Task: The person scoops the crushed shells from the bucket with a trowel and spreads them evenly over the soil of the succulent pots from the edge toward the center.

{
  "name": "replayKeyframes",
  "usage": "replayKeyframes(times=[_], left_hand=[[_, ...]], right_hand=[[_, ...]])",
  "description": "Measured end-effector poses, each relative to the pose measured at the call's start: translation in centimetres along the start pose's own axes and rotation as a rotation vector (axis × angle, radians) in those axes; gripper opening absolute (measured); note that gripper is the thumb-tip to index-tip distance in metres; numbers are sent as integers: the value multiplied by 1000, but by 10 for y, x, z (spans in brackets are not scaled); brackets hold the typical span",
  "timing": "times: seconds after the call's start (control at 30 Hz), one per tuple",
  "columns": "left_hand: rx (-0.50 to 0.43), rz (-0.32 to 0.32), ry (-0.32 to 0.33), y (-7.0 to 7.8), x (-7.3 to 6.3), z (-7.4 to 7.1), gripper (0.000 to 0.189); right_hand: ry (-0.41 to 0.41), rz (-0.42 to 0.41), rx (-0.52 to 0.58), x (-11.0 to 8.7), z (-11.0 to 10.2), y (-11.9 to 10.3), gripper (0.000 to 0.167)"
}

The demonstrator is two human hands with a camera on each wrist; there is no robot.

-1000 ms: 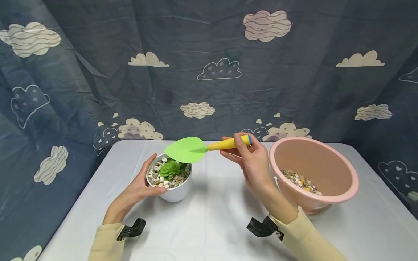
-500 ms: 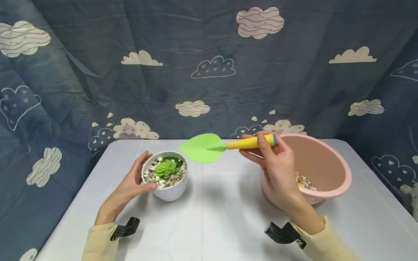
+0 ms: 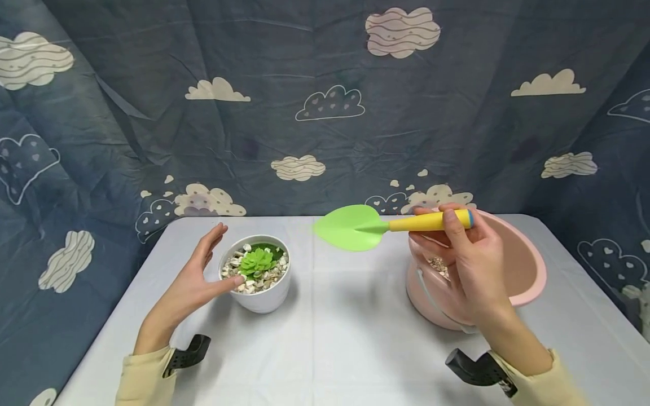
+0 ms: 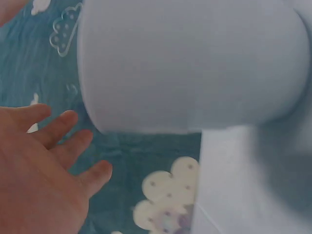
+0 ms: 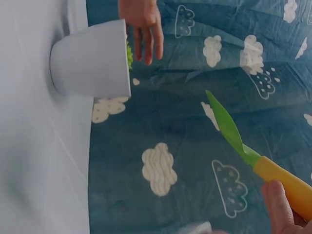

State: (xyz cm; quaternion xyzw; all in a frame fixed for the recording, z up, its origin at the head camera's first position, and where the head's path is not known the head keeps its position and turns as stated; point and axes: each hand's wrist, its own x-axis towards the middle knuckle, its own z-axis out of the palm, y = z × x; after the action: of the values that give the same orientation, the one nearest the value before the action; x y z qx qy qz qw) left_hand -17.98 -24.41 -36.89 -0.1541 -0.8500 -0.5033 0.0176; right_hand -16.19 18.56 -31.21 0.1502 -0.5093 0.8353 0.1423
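Observation:
My right hand (image 3: 474,259) pinches the yellow handle of a toy trowel (image 3: 355,228) with a green leaf-shaped blade, held in the air left of and above the pink bucket (image 3: 528,259). The blade looks bare. My left hand (image 3: 190,285) is spread beside a white pot (image 3: 264,299), its thumb over the near rim; the left wrist view shows the fingers (image 4: 70,151) apart from the pot's wall. Inside the pot a green succulent (image 3: 257,261) stands among pale pebbles (image 3: 251,286).
Pebbles (image 3: 439,266) lie in the bucket, partly hidden behind my right hand; its pale handle (image 3: 431,299) hangs down the front. A white cloth covers the table (image 3: 325,349). Behind it hangs a dark blue curtain (image 3: 254,135) with cloud prints.
My right hand has carried the trowel rightward from over the pot to in front of the bucket. My left hand has let go of the pot and drawn slightly left.

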Motion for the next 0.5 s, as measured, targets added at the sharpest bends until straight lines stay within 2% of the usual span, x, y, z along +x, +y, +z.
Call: replayKeyframes(times=[0.23, 0.5], left_hand=[[121, -12, -26, 32, 11, 13, 100], [163, 56, -79, 66, 26, 38, 99]], right_hand=[[37, -19, 55, 3, -19, -16, 26], [51, -56, 83, 6, -39, -29, 22]])
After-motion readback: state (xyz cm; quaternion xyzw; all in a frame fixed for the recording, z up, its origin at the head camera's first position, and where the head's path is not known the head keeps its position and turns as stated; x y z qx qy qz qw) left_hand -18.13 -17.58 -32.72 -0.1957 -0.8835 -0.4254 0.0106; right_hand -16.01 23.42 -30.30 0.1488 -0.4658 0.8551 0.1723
